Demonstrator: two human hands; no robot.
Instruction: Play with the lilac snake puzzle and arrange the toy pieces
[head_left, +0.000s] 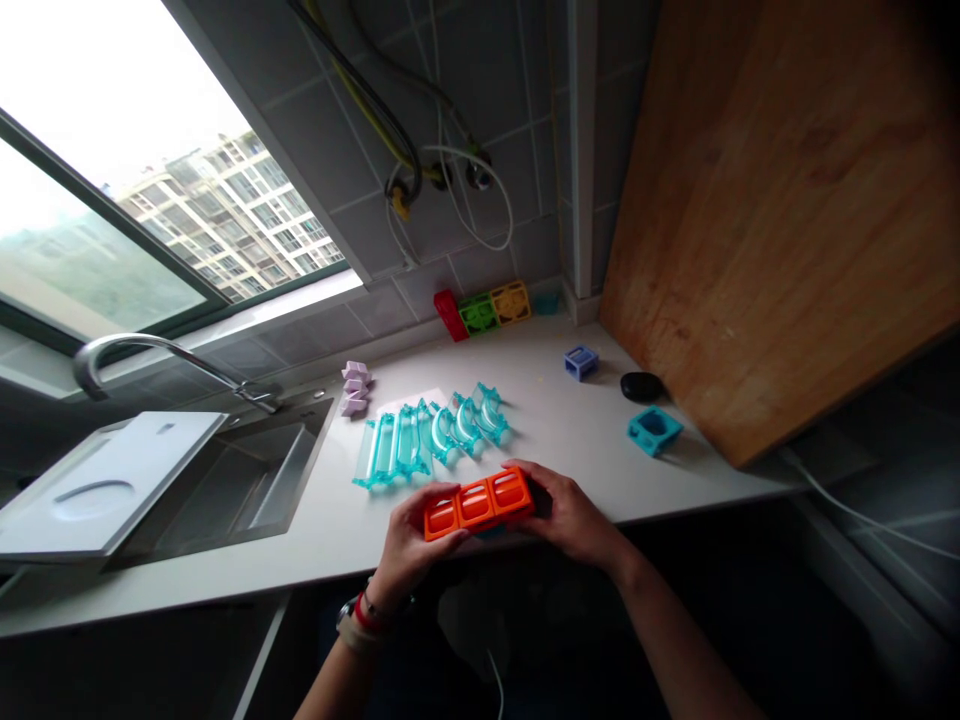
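An orange plastic block with three windowed sections (475,504) is held level over the counter's front edge. My left hand (415,535) grips its left end, thumb below and fingers above. Around the right end closes my right hand (561,512). A bit of teal shows under the block, too hidden to name. Just beyond lie several translucent teal plastic pieces (431,432), straight ones on the left and curved ones on the right. A small stack of pale pink pieces (355,388) stands behind them.
At right are a teal cube frame (654,431), a blue cube frame (581,362) and a black oval object (641,386). Red (451,315), green (478,314) and yellow (511,302) blocks line the wall. A sink (300,470) with faucet (172,350) lies left; a wooden board (787,200) leans right.
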